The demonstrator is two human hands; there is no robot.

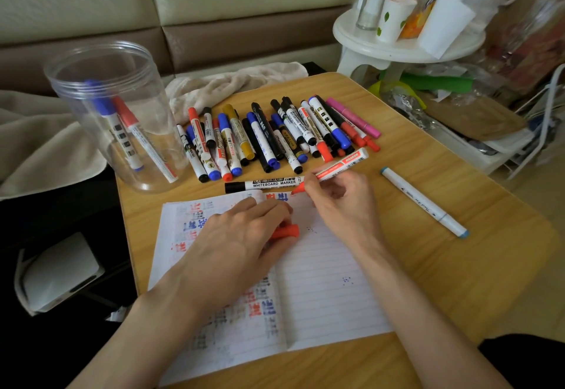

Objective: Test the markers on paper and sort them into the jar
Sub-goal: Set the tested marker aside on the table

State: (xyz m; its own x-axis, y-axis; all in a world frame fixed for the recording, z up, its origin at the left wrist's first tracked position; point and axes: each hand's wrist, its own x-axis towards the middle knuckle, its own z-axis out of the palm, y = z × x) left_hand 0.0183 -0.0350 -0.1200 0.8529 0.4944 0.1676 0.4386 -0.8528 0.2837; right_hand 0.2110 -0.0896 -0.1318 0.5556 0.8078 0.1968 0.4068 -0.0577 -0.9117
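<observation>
An open lined notebook lies on the wooden table, with red, blue and black test marks on it. My right hand grips an uncapped red marker, its tip touching the top of the page. My left hand presses on the notebook and holds the red cap under its fingers. A clear plastic jar stands at the table's far left corner with a blue marker and a red marker inside. A pile of several markers lies behind the notebook.
A black whiteboard marker lies just above the notebook. A white double-ended marker with blue caps lies to the right. A beige cloth sits behind the pile. A white stool with cups stands beyond the table's far right corner.
</observation>
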